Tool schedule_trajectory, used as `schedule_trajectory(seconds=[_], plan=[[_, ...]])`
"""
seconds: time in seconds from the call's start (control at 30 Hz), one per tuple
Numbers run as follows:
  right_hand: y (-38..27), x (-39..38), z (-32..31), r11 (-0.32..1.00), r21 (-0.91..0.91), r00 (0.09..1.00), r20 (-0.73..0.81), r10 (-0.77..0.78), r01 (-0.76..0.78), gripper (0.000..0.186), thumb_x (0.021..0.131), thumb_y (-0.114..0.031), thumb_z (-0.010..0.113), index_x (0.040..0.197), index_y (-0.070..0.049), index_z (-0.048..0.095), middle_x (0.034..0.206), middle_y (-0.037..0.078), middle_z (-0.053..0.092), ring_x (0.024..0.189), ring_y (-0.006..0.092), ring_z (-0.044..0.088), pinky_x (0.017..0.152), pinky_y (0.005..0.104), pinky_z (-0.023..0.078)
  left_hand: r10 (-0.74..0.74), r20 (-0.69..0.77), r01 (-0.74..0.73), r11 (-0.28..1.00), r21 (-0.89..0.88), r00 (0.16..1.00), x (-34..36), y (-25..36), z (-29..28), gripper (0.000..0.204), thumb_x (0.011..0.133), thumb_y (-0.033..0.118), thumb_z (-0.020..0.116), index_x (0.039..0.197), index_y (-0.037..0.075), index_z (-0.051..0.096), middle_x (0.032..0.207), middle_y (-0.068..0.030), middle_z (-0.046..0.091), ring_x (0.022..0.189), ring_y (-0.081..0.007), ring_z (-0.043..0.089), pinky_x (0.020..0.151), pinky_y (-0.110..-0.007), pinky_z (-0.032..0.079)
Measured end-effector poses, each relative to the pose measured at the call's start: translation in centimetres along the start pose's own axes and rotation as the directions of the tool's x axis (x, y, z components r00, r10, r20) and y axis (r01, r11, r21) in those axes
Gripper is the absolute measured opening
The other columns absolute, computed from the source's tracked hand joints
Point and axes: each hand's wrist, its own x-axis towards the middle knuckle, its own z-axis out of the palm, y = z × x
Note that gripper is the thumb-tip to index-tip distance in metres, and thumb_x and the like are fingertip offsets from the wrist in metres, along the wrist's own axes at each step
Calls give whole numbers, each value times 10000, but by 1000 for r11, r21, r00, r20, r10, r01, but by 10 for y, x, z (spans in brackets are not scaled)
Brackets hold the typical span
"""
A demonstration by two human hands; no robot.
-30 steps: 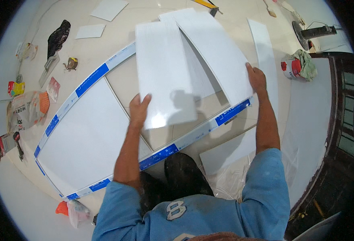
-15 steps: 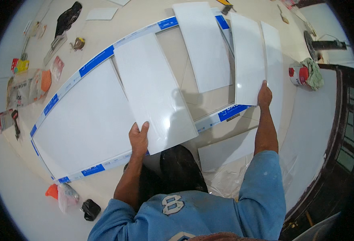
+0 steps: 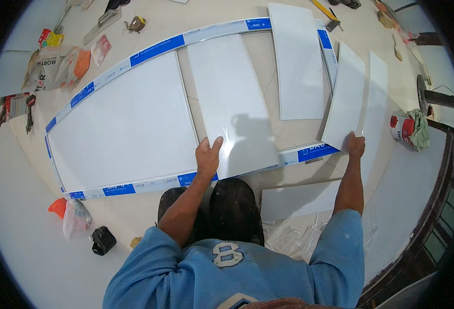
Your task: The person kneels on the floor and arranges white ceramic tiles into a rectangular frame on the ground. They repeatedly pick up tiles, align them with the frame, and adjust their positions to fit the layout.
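My left hand (image 3: 209, 157) grips the near left edge of a long white panel (image 3: 232, 103), thumb on top and fingers hidden beneath. That panel lies across a long frame (image 3: 157, 49) with blue-and-white printed film on its rails. My right hand (image 3: 356, 145) is closed on the near right corner of a narrower white panel (image 3: 344, 98), which is tilted over the frame's right end. Between the two held panels, another white panel (image 3: 298, 67) rests across the far rail. A wide white sheet (image 3: 121, 123) fills the frame's left part.
Right of my right hand lies another white strip (image 3: 374, 103). One more panel (image 3: 294, 201) and clear plastic film (image 3: 299, 232) lie near my knees. A tape measure (image 3: 136, 24), trowel (image 3: 102, 26), printed sack (image 3: 57, 67), paint can with a green cloth (image 3: 402, 127) and bags (image 3: 103, 240) surround the frame.
The left panel has moved right, off the wide sheet, and a floor gap now shows between them. The right panel has turned, its near end swinging rightward. My view has shifted too.
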Motion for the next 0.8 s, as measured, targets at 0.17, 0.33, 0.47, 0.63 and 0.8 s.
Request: schedule_trajectory(seconds=[0.17, 0.33, 0.47, 0.63, 0.8], plan=[[-96, -72, -13, 825, 397, 903, -20, -429, 401, 465, 993, -355, 672, 1219, 51, 663, 1195, 244, 706, 1118, 425, 683, 986, 484, 525, 39, -4, -39, 998, 54, 999, 2, -8, 3, 316, 1039, 270, 698, 1127, -33, 714, 977, -33, 728, 871, -99, 620, 764, -295, 526], [-212, -207, 0, 590, 769, 579, 605, -547, -247, 488, 1009, -423, 667, 1108, 54, 682, 968, 185, 691, 884, 263, 668, 838, 392, 549, 9, -40, -8, 1000, 6, 999, 5, -11, 12, 340, 1040, 291, 690, 1153, -29, 722, 996, -62, 745, 897, -118, 648, 788, -307, 541], [-257, -260, 16, 790, 597, 738, 468, -486, 142, 455, 961, -400, 742, 931, 49, 677, 840, 180, 653, 831, 282, 654, 780, 430, 526, -56, -19, 57, 995, 83, 998, 7, -4, 9, 368, 1022, 324, 704, 1111, -33, 716, 929, -86, 735, 853, -164, 659, 781, -353, 549], [-258, -269, 38, 702, 668, 812, 254, -525, 245, 497, 916, -406, 789, 802, 43, 608, 736, 164, 585, 714, 286, 564, 713, 455, 483, 162, -195, -18, 812, 584, 967, 33, 34, -10, 371, 983, 325, 708, 1049, -32, 631, 891, -199, 684, 807, -375, 674, 780, -474, 544], [-259, -258, 52, 681, 680, 834, 185, -519, 273, 498, 906, -392, 801, 774, 41, 592, 684, 157, 551, 649, 282, 505, 676, 468, 468, 837, 95, -464, 200, 863, 539, 215, 133, -69, 474, 940, 240, 713, 1315, -31, 609, 1253, -224, 639, 1184, -422, 584, 1039, -530, 454]])
